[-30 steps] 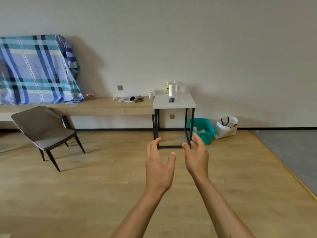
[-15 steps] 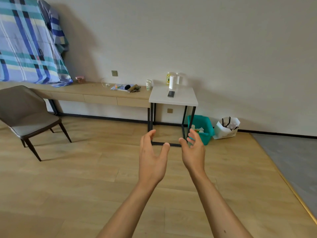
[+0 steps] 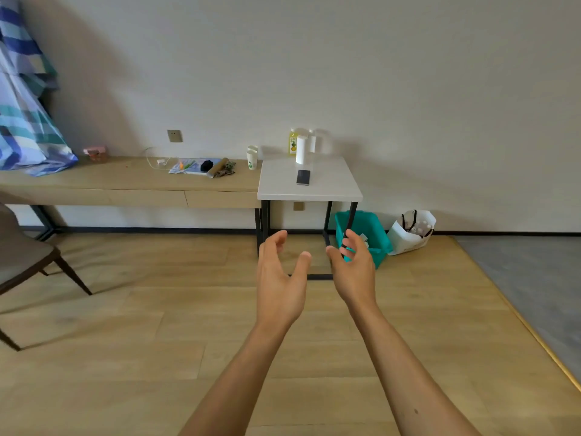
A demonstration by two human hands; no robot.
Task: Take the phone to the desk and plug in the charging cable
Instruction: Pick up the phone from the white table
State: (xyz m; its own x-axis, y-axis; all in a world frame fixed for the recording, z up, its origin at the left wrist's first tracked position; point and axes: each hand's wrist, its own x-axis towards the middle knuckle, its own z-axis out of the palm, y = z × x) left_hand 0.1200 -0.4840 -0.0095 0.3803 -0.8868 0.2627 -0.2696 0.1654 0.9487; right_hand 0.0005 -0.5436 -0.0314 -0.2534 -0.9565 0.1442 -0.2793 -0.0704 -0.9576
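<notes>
Closer now to the white side table [image 3: 342, 191], left hand [image 3: 279, 278] and right hand [image 3: 355, 272] reach out, fingers spread and empty, toward the phone [image 3: 303, 177] lying there; picking it up likely comes next.

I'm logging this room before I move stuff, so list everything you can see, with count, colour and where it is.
phone: 1, dark, on white side table
charging cable: 1, white, on wooden desk
paper cups: 2, white, desk's right end
white cylinder: 1, behind phone
yellow bottle: 1, table's back edge
bin: 1, teal, floor
bag: 1, white, beside bin
chair: 1, grey, left
plaid sheet: 1, blue, left
left hand: open, empty
right hand: open, empty
</notes>
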